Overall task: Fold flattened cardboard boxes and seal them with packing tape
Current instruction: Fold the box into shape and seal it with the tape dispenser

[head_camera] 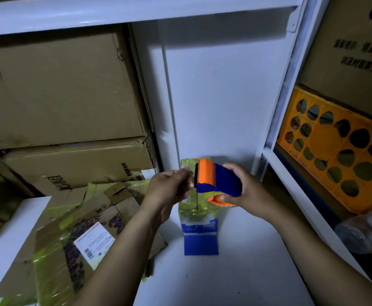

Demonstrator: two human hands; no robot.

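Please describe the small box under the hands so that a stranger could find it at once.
On the white table, beside the pile of flattened brown cardboard, a small box sits just below the tape dispenser in the right hand. Unlike its brown neighbours, it is blue and white, with glossy yellowish tape over its far part.

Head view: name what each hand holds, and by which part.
Right hand grips the tape dispenser by its blue handle. Left hand pinches at its orange front edge; tape there cannot be told.
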